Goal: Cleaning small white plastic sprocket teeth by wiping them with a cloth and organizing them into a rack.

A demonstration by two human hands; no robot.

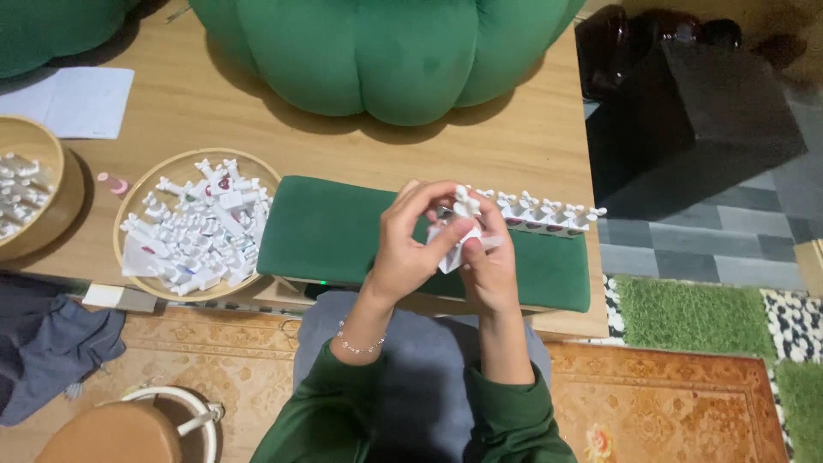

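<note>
You held a small white plastic piece (463,225) between both hands, above the green pad (343,230) on the wooden counter (514,129). Your left hand (410,244) had its grip pinched on the piece's upper part; your right hand (487,267) clamped its lower end. Judged step: fitting or pressing the piece together. The next move would call for setting it upright at the near end of the row of finished white pieces (549,213), just right of your hands. A bamboo tray (137,199) of loose white parts lay left; a white paper sheet (77,101) far left; a green cushion (386,51) beyond.
</note>
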